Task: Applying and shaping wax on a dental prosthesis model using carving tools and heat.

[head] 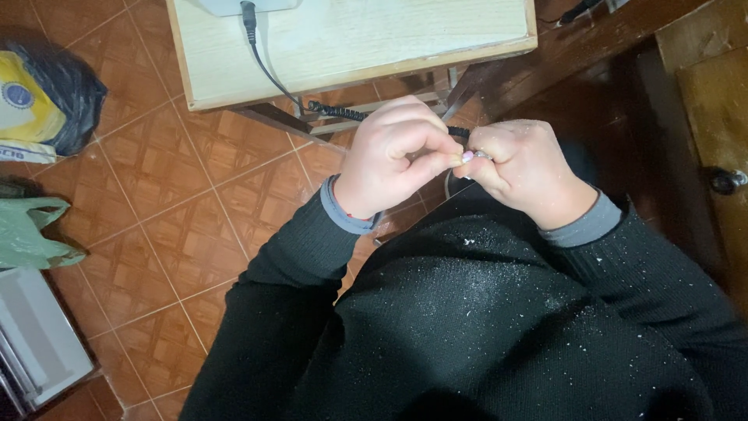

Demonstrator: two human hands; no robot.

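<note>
a pale wooden table carries a black cable on top.

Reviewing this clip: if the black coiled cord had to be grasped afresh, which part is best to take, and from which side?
Probably the bare stretch of the coiled cord, between the wooden table edge and the left hand. It hangs free there, running roughly level, so pinching across it from above looks simplest. Nearer the right hand the cord disappears inside both closed fists, leaving no exposed length to hold.
</note>
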